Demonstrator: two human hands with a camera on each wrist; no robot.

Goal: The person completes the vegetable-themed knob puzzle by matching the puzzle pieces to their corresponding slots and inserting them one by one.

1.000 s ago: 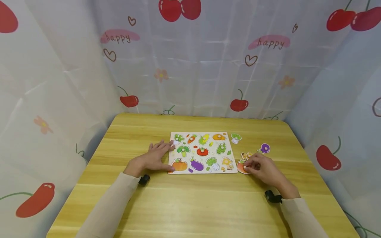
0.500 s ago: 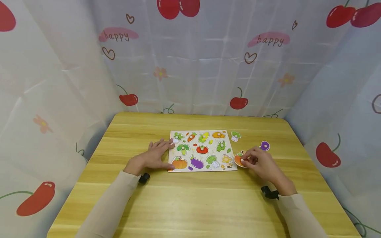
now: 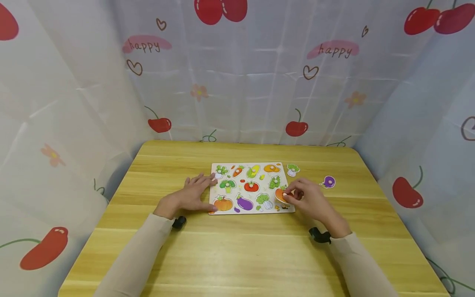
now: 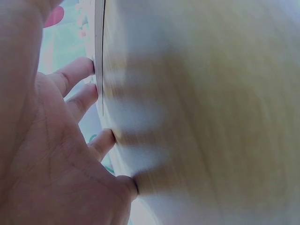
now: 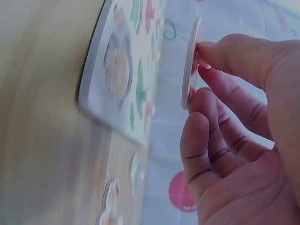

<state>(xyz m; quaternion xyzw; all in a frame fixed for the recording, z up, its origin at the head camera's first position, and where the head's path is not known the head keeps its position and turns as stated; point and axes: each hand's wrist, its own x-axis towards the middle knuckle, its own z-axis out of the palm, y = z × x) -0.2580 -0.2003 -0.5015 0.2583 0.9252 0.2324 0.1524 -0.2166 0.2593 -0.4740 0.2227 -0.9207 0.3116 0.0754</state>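
My right hand pinches the white knob of an orange pumpkin puzzle piece between thumb and fingertips. Seen edge-on in the right wrist view, the pumpkin piece is raised off the vegetable puzzle board. In the head view it overlaps the right side of that board, covering most of the printed mushroom. My left hand lies spread at the board's left edge, thumb by the lower left corner near the printed pumpkin. Its fingertips touch the edge and the table in the left wrist view.
A leafy cabbage piece lies right of the board, and a purple eggplant piece farther right. A loose mushroom piece shows in the right wrist view, hidden behind my hand in the head view. Patterned curtains enclose the wooden table.
My right hand has lifted the pumpkin piece from the table right of the board and carried it left over the board. My left hand has stayed in place.
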